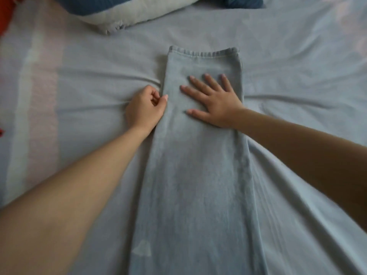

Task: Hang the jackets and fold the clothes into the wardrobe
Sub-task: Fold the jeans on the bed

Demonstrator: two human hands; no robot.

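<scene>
A pair of light blue jeans (194,175) lies lengthwise on the bed, legs stacked one on the other, hems at the far end. My right hand (212,100) lies flat on the upper leg near the hems, fingers spread and straight, pressing the cloth down. My left hand (146,108) sits at the left edge of the jeans with its fingers curled; the thumb touches the denim edge. Whether the fingers grip the cloth or only the sheet is hidden.
The bed sheet (89,80) is pale blue-grey with a pink and white band at the left, wrinkled around my hands. A blue and white pillow (123,12) lies at the far edge. Something red (8,14) shows at the far left corner.
</scene>
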